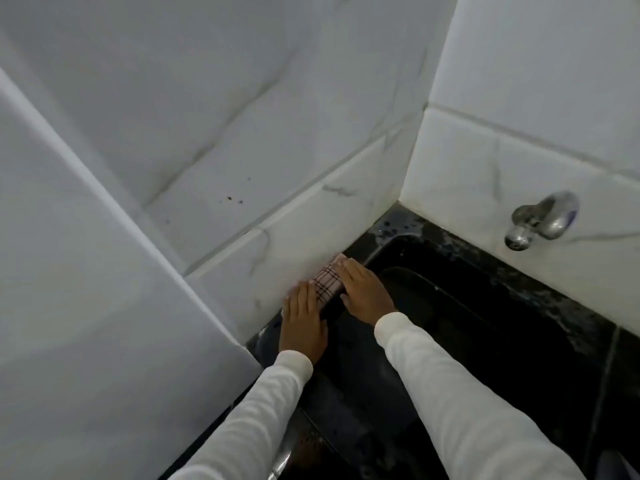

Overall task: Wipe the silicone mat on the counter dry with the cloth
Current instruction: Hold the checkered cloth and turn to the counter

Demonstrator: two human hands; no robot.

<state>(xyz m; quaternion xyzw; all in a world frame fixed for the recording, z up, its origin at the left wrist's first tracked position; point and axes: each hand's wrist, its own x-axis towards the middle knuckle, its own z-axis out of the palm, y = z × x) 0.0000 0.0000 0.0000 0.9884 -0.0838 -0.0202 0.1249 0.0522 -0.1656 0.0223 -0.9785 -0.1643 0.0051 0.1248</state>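
White marbled tiles (311, 133) corner a dark wet counter (519, 306), where a black silicone mat (433, 323) lies near the wall and both hands, left (303, 322) and right (363, 289), press flat-fingered on the checked cloth (327, 284).

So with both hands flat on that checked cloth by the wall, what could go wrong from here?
1. The cloth lies squeezed against the tiled wall, so the left hand and right hand may bunch it there and leave the dark mat partly wet.
2. The counter near the tap looks wet and speckled; wiping that way may well drag water back.
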